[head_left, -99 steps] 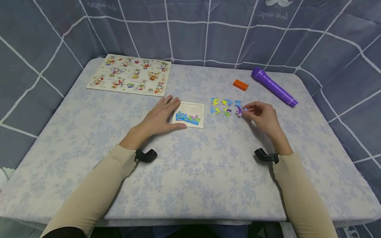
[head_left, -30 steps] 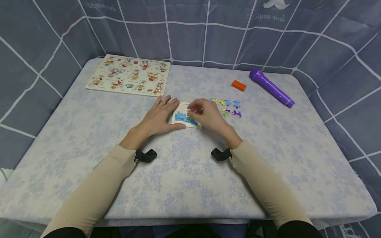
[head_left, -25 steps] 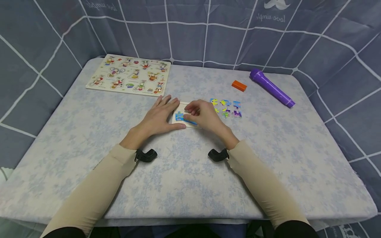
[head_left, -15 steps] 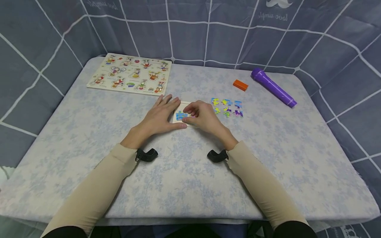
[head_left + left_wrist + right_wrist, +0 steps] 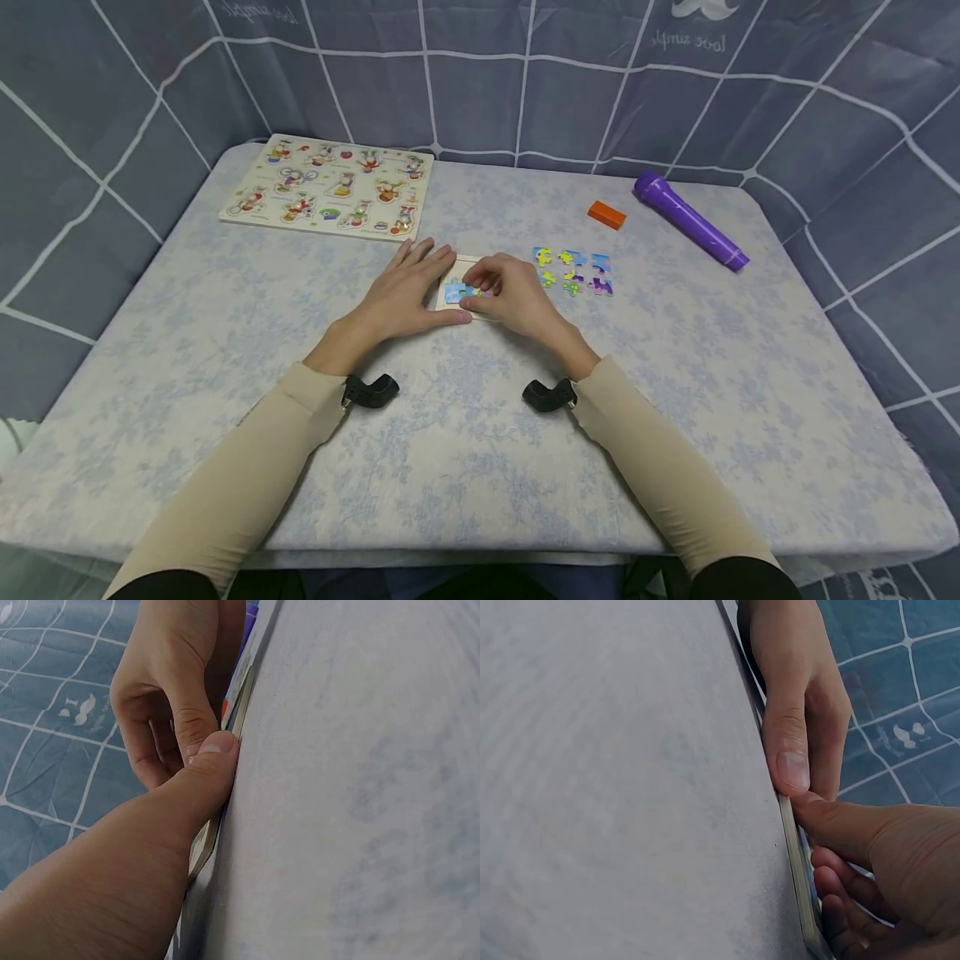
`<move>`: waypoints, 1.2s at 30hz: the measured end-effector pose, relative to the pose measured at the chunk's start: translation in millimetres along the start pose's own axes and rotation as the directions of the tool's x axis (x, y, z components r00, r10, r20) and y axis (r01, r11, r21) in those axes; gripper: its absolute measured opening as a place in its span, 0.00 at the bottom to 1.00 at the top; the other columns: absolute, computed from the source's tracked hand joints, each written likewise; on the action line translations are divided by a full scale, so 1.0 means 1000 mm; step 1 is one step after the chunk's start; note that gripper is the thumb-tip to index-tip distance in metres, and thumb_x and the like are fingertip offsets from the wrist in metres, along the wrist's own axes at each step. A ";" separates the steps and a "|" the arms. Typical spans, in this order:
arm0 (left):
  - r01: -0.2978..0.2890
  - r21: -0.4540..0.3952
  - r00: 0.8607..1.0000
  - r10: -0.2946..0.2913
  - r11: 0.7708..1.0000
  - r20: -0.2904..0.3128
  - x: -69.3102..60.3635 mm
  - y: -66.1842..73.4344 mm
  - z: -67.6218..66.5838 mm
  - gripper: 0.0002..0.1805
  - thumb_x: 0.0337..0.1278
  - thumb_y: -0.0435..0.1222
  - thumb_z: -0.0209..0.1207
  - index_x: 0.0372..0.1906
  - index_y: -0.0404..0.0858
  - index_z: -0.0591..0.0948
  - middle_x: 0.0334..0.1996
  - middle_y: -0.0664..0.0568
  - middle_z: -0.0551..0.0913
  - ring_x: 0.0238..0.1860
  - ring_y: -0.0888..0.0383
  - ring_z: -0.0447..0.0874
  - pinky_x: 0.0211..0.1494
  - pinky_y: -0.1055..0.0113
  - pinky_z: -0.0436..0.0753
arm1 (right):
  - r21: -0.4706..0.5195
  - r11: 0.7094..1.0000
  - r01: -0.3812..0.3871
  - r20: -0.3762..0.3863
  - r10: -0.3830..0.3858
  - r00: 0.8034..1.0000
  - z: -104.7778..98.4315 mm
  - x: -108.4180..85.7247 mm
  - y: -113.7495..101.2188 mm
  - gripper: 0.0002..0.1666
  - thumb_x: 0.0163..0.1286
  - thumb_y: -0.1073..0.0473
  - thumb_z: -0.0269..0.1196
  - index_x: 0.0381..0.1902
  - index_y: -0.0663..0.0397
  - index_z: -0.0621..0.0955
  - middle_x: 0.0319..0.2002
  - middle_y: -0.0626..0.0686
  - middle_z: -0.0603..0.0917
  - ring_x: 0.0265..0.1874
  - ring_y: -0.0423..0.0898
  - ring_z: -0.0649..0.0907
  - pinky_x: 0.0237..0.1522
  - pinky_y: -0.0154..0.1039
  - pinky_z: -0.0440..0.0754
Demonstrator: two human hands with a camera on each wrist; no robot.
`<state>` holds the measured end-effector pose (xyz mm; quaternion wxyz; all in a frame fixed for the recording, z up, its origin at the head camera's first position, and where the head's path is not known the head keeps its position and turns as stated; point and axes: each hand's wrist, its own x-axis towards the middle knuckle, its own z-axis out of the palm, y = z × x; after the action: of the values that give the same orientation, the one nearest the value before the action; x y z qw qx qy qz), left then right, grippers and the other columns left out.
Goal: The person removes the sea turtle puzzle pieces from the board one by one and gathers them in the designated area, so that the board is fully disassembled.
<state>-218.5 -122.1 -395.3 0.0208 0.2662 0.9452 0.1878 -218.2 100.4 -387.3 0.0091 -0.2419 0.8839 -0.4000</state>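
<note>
A small pale puzzle tray (image 5: 460, 268) lies mid-table with blue jigsaw pieces (image 5: 454, 292) fitted along its near side. My left hand (image 5: 401, 292) rests flat at the tray's left side, fingers spread, thumb along the near edge. Over the tray, my right hand (image 5: 517, 296) has its thumb down on the puzzle area and its fingers curled above. Whether a piece sits under or between those fingertips is hidden. In the right wrist view, the right thumb tip meets the left thumb at the tray's edge (image 5: 799, 877). Several loose jigsaw pieces (image 5: 602, 287) lie to the right.
A large wooden board with cartoon figures (image 5: 322, 192) lies at the back left. An orange block (image 5: 606, 214) and a purple tube with a wider head (image 5: 690, 221) lie at the back right. A grey-blue gridded curtain (image 5: 480, 92) hangs behind the patterned tablecloth (image 5: 465, 467).
My right hand has come left from the loose pieces, where it pinched one, to the tray. Its thumb has since moved slightly left over the puzzle and stayed there. The left hand keeps its place.
</note>
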 end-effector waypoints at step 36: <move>-0.003 -0.012 1.000 0.003 1.000 0.000 0.000 0.001 -0.001 0.57 0.59 0.67 0.66 0.83 0.37 0.61 0.84 0.45 0.58 0.87 0.44 0.43 0.89 0.54 0.32 | 0.213 0.977 -0.015 -0.028 0.022 0.999 -0.002 -0.004 0.001 0.06 0.71 0.61 0.72 0.43 0.56 0.87 0.38 0.54 0.92 0.37 0.46 0.91 0.43 0.37 0.89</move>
<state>-218.1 -121.7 -394.5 0.0220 0.2674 0.9437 0.1936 -215.8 104.2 -387.4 0.0252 -0.2251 0.8384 -0.4957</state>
